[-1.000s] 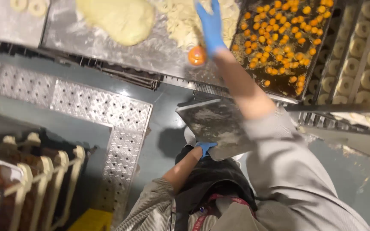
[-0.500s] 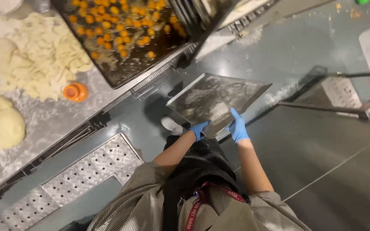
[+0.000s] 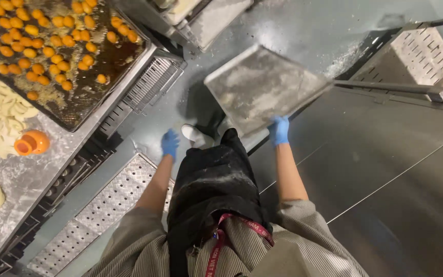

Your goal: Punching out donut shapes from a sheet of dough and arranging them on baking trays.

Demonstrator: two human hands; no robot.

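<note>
Above a grey bakery floor, the right hand clamps the floury tray's near edge, tilting it away; the left hand hangs empty, loosely curled.

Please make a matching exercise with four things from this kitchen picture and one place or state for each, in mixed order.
1. flour-dusted tray
2. left hand
3. orange cutter
4. fried pieces

a. floating in dark oil
b. lying on the floured worktop
c. empty, hanging free over the floor
d. held at its edge by the right hand

Pairs: 1-d, 2-c, 3-b, 4-a
</note>
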